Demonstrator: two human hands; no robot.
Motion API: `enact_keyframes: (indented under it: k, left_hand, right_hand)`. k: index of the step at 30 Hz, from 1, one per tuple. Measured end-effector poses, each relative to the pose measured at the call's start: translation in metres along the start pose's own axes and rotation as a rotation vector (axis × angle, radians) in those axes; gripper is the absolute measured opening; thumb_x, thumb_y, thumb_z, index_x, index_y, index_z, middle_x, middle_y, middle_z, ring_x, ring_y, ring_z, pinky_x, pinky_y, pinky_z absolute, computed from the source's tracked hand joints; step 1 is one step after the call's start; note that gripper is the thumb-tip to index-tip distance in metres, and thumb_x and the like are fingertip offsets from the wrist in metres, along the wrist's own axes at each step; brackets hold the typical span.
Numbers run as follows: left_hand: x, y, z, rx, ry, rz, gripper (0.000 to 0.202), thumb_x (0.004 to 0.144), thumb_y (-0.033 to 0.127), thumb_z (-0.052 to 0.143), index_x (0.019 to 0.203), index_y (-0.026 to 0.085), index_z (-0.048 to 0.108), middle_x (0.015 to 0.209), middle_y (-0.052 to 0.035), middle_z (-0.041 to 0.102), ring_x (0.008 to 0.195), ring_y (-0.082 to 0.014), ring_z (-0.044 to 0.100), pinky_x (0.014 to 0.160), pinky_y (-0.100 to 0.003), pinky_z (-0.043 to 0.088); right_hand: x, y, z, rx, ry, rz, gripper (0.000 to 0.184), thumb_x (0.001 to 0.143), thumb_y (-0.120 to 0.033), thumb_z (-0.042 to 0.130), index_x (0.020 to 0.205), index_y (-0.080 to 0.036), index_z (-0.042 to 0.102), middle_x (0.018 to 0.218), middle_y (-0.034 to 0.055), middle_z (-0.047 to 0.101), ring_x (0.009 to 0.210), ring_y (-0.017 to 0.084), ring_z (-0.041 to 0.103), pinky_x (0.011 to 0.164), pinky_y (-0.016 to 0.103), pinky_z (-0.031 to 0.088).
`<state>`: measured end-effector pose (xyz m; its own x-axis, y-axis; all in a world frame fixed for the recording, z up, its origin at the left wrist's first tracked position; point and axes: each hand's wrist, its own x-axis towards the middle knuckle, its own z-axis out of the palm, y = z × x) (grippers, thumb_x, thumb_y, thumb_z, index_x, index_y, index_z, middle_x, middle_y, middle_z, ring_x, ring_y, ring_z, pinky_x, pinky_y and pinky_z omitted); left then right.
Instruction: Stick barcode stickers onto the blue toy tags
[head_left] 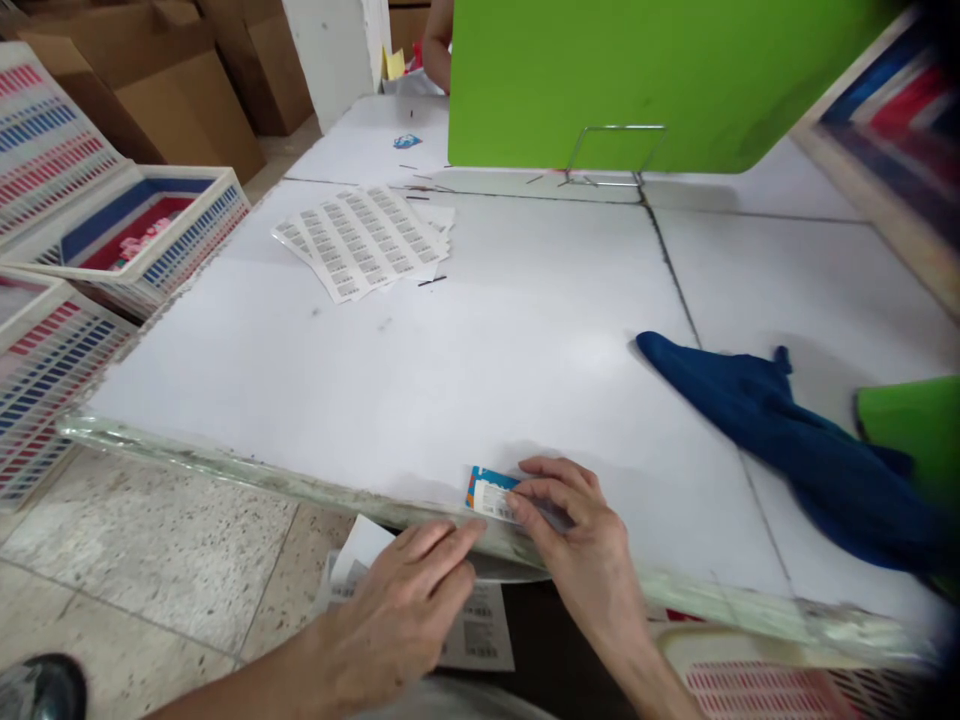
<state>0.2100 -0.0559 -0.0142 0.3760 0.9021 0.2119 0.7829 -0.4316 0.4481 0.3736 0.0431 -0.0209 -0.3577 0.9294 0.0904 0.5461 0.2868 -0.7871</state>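
Observation:
A small blue card [492, 476] with an orange corner lies at the table's front edge. On its face is a white barcode label [491, 500]. My right hand [574, 505] has thumb and fingers closed at the right end of the card and label. Just left of it, my left hand [409, 600] is held with fingers stretched out, their tips near the table edge, holding nothing I can see. Below that hand, under the table edge, are sheets of barcode labels [480, 635], partly hidden by it.
More label sheets [371, 235] lie on the white table [525, 330]. A dark blue cloth [780, 420] is at right, a green board [637, 80] with a wire stand at the back. Plastic baskets [187, 235] and cardboard boxes [172, 100] stand left. Another person's arm [437, 50] shows behind.

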Motion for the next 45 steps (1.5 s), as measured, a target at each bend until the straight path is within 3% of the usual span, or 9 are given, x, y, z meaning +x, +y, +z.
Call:
enact_keyframes:
  k: [25, 45]
  left_hand:
    - [0.0053, -0.0067, 0.0024, 0.049, -0.058, 0.025, 0.023, 0.076, -0.003, 0.036, 0.082, 0.007, 0.056, 0.126, -0.0153, 0.045, 0.099, -0.0236, 0.045, 0.085, -0.037, 0.044]
    - [0.0049, -0.0085, 0.0046, 0.103, -0.021, 0.058, 0.021, 0.073, -0.003, 0.039, 0.078, 0.008, 0.056, 0.124, -0.0156, 0.046, 0.098, -0.0233, 0.046, 0.085, -0.035, 0.045]
  right_hand:
    - [-0.0020, -0.0006, 0.0055, -0.038, 0.077, -0.065, 0.008, 0.078, -0.022, 0.058, 0.071, -0.020, 0.061, 0.090, 0.0068, 0.059, 0.094, 0.022, 0.046, 0.080, 0.041, 0.042]
    - [-0.0026, 0.0010, 0.0055, -0.034, 0.071, -0.047, 0.009, 0.078, -0.026, 0.058, 0.071, -0.021, 0.062, 0.091, 0.0062, 0.059, 0.095, 0.022, 0.047, 0.080, 0.041, 0.042]
